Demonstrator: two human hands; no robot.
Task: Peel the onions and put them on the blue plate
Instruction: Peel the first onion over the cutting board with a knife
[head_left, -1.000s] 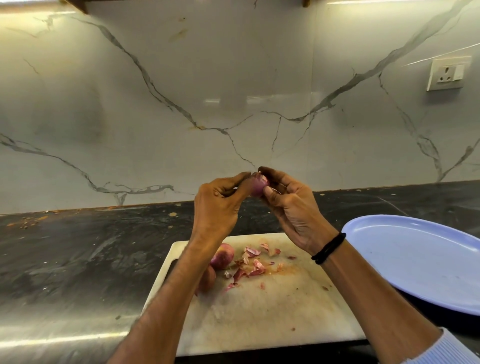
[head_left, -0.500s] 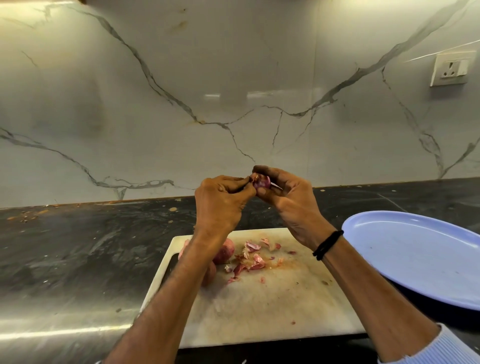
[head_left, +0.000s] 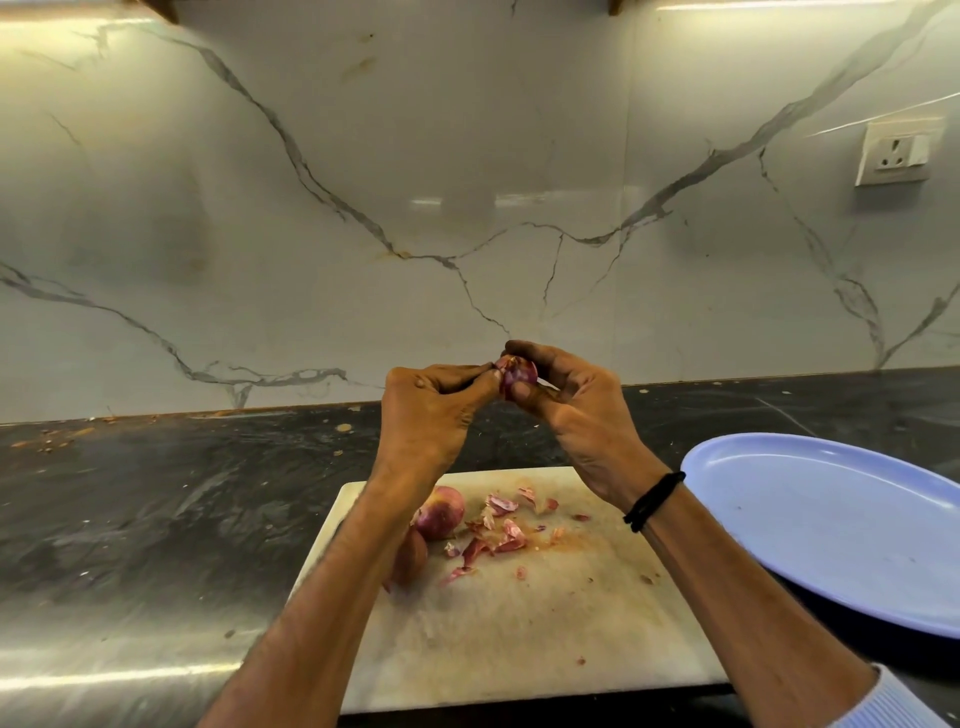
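A small purple onion (head_left: 519, 371) is held up in front of the marble wall, above the white cutting board (head_left: 519, 623). My right hand (head_left: 576, 415) grips it between thumb and fingers. My left hand (head_left: 431, 415) pinches the skin at the onion's left side. On the board, beside my left forearm, lies an unpeeled onion (head_left: 441, 512), with a second onion (head_left: 413, 558) partly hidden behind the arm. Loose peel scraps (head_left: 498, 530) are scattered next to them. The blue plate (head_left: 841, 525) sits to the right of the board with nothing on it.
The dark stone counter (head_left: 156, 509) stretches left, with crumbs near the wall. A wall socket (head_left: 893, 153) is at the upper right. A black band circles my right wrist (head_left: 653, 500).
The hands stay together at the onion. My left fingers have shifted their pinch on the skin, and more purple flesh shows now. The view has tilted slightly.
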